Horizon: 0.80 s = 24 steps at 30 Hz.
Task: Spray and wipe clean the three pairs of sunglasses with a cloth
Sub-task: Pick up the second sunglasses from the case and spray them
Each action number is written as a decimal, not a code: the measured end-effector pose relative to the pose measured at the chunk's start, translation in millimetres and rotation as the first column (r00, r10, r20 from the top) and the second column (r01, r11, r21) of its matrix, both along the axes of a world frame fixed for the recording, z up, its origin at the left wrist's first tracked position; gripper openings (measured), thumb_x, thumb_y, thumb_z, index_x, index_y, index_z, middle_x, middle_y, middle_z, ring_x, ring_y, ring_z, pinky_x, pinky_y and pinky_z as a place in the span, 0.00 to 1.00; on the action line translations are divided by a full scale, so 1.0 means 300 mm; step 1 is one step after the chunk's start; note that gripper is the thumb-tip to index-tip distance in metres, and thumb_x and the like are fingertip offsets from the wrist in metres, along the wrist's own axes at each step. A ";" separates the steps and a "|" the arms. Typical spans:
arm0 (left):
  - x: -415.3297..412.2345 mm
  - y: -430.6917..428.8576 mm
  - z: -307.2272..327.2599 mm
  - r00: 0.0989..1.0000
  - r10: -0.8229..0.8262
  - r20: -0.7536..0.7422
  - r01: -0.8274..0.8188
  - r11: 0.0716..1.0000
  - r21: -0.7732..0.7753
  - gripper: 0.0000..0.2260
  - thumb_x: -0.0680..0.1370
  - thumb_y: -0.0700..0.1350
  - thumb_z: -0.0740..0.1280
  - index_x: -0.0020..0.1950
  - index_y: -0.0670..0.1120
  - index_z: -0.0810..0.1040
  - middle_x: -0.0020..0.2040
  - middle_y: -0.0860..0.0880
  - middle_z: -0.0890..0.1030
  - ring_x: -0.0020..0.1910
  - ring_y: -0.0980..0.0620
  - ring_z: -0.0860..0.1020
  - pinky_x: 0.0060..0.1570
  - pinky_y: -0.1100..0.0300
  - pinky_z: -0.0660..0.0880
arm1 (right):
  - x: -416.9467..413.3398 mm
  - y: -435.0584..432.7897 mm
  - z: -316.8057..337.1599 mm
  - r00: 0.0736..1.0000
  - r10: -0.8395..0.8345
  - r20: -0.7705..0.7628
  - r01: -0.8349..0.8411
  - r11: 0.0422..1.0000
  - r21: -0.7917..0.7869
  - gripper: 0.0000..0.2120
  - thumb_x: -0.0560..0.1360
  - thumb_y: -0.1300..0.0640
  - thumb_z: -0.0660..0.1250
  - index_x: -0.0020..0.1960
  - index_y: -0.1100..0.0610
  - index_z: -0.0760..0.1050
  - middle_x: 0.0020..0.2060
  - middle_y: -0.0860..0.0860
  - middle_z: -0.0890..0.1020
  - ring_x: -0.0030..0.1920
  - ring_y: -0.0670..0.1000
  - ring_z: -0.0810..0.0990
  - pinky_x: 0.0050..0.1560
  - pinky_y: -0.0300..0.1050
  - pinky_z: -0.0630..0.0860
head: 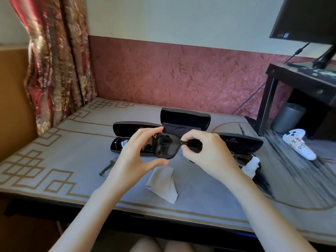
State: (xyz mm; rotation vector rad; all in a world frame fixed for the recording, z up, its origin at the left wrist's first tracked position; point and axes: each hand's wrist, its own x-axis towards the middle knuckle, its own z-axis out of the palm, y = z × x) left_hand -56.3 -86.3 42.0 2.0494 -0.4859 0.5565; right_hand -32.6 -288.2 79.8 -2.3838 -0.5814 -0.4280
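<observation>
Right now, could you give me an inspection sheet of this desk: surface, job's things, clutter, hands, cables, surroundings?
Surface: grey table mat with a gold fret border.
Job's things: dark sunglasses held above the mat; grey cloth lying under them; three open cases, left case and right case each with a pair inside, middle case holding a dark cloth; spray bottle not identified.
Clutter: white controller with a handwritten label; grey cylinder; white wad by the right case.
Hands: left hand and right hand both hold the sunglasses.
Cables: black cable running from below the monitor down to the table.
Surroundings: floral curtain, red patterned wall.
</observation>
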 end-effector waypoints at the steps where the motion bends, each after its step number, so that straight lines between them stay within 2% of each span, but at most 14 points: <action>1: -0.008 0.001 0.002 1.000 -0.014 -0.004 0.014 1.000 0.010 0.33 0.66 0.50 0.76 0.70 0.54 0.70 0.62 0.61 0.73 0.63 0.64 0.71 0.64 0.72 0.65 | -0.005 -0.002 0.004 1.000 0.014 -0.017 -0.013 0.999 0.034 0.05 0.72 0.57 0.70 0.45 0.47 0.79 0.41 0.40 0.82 0.45 0.44 0.80 0.50 0.42 0.75; 5: -0.026 0.008 0.007 1.000 -0.001 0.028 0.001 1.000 -0.004 0.28 0.66 0.51 0.75 0.65 0.52 0.74 0.59 0.59 0.77 0.60 0.65 0.74 0.61 0.73 0.68 | -0.025 -0.004 0.016 0.995 0.064 -0.070 -0.060 0.996 0.066 0.06 0.73 0.56 0.70 0.43 0.45 0.78 0.40 0.36 0.82 0.43 0.38 0.79 0.46 0.36 0.74; 9: -0.052 0.016 0.012 0.999 -0.029 -0.021 0.029 1.000 -0.006 0.31 0.63 0.54 0.77 0.65 0.57 0.73 0.60 0.63 0.76 0.61 0.68 0.72 0.59 0.77 0.65 | -0.042 -0.005 0.018 0.997 0.048 -0.060 -0.045 0.998 0.054 0.05 0.73 0.55 0.70 0.45 0.46 0.80 0.39 0.34 0.81 0.44 0.39 0.79 0.47 0.36 0.74; 12: -0.066 0.009 0.012 0.998 -0.033 -0.046 0.030 0.997 -0.075 0.30 0.63 0.53 0.77 0.64 0.57 0.74 0.60 0.64 0.76 0.60 0.67 0.74 0.57 0.77 0.66 | -0.049 -0.002 0.017 0.997 0.055 -0.057 -0.052 0.998 0.044 0.05 0.74 0.56 0.70 0.45 0.45 0.80 0.38 0.31 0.79 0.43 0.37 0.78 0.45 0.32 0.71; 14: -0.062 0.011 0.010 0.999 -0.020 -0.032 0.018 0.998 -0.066 0.28 0.63 0.53 0.77 0.62 0.57 0.74 0.59 0.64 0.77 0.60 0.65 0.74 0.58 0.76 0.66 | -0.053 0.001 0.018 0.997 0.055 -0.050 -0.053 0.998 0.047 0.05 0.74 0.56 0.70 0.46 0.46 0.80 0.38 0.30 0.78 0.45 0.36 0.77 0.45 0.29 0.70; 19: -0.057 0.028 0.008 0.999 -0.043 -0.010 0.042 0.998 -0.055 0.29 0.63 0.58 0.76 0.63 0.57 0.75 0.59 0.60 0.78 0.62 0.61 0.75 0.61 0.73 0.67 | -0.057 0.005 0.023 0.995 0.065 -0.071 -0.059 0.995 0.074 0.04 0.74 0.56 0.71 0.46 0.46 0.80 0.39 0.31 0.79 0.47 0.39 0.78 0.50 0.37 0.74; 24: -0.056 0.037 0.011 0.999 -0.038 0.001 0.038 0.999 0.004 0.29 0.64 0.59 0.75 0.63 0.58 0.74 0.59 0.60 0.78 0.61 0.60 0.76 0.61 0.72 0.68 | -0.063 0.008 0.024 0.993 0.069 -0.093 -0.060 0.994 0.093 0.06 0.73 0.56 0.70 0.45 0.45 0.80 0.39 0.32 0.80 0.46 0.39 0.79 0.51 0.40 0.75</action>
